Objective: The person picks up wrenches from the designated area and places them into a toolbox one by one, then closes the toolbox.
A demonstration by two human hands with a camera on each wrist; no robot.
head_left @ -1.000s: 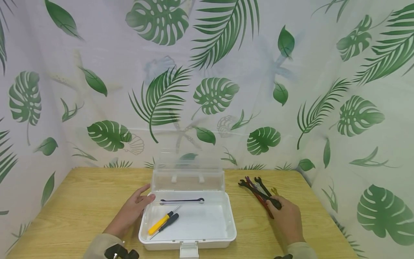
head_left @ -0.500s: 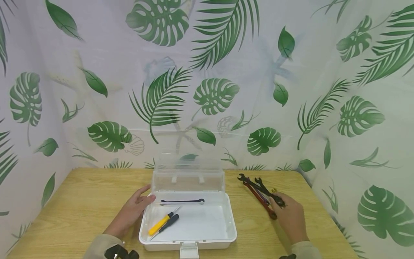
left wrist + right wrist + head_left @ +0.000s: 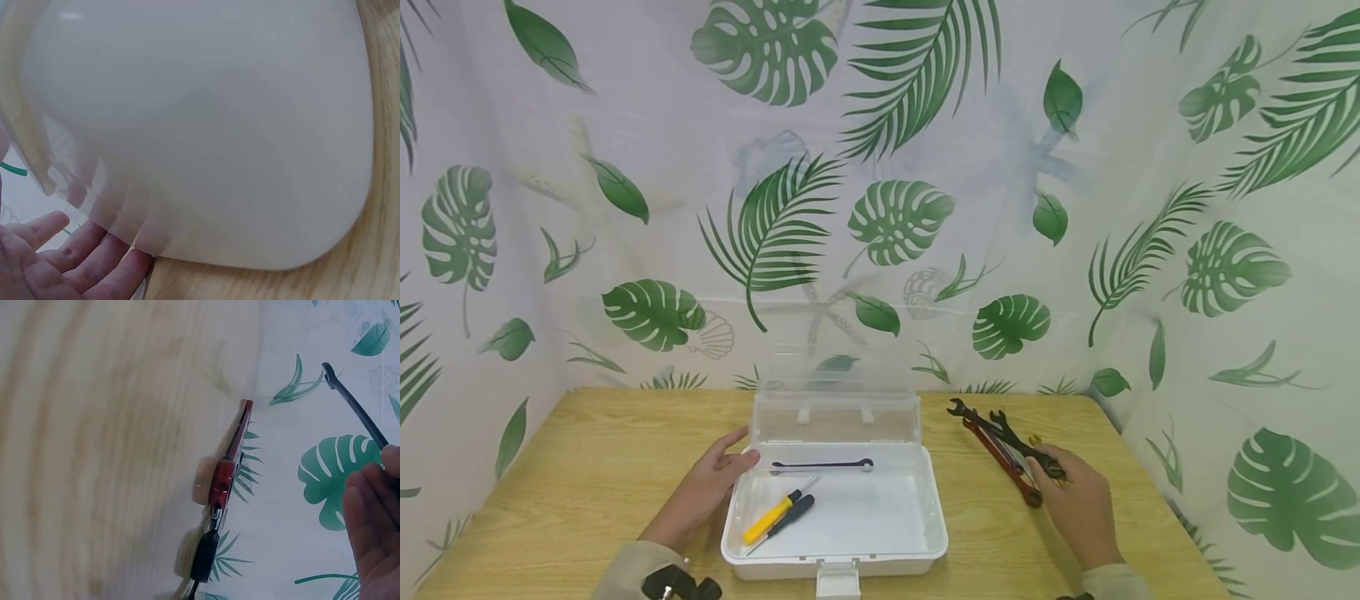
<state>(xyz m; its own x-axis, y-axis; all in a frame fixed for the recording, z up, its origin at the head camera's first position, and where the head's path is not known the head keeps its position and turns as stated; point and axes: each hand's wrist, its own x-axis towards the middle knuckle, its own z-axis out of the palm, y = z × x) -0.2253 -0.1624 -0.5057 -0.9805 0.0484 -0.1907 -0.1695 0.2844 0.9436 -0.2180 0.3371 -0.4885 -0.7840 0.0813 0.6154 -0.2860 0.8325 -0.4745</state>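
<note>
The right hand (image 3: 1081,502) is clamped on a black wrench (image 3: 355,406), fingers and thumb pinching its near end while the open-ended jaw points toward 10 o'clock, clear of the worktop (image 3: 625,454). Below it, on the worktop, lies a small cluster: a red wrench (image 3: 1000,459) slanting from between 10 and 11 o'clock to between 4 and 5, a silver tool (image 3: 215,519) largely hidden, another black wrench (image 3: 205,556), and a gold tool (image 3: 1036,439) with only its tip showing just past the knuckles.

The left hand (image 3: 711,485) stands at 9 o'clock of the white toolbox (image 3: 880,517); its fingers are apart and fairly straight against the outer wall, its thumb over the rim near the 10 o'clock corner, grasping nothing.

The toolbox sits at 9 o'clock from the right hand, its clear lid (image 3: 838,417) swung up at 12 o'clock and its latch (image 3: 838,579) hanging at 6. Inside, 1 dark wrench (image 3: 823,465) lies along the far side, from 9 to 3 o'clock. At 8 o'clock, 2 screwdrivers lie side by side: the yellow-handled screwdriver (image 3: 767,520), tip between 1 and 2 o'clock, and the black-handled screwdriver (image 3: 793,515), tip between 7 and 8.
</note>
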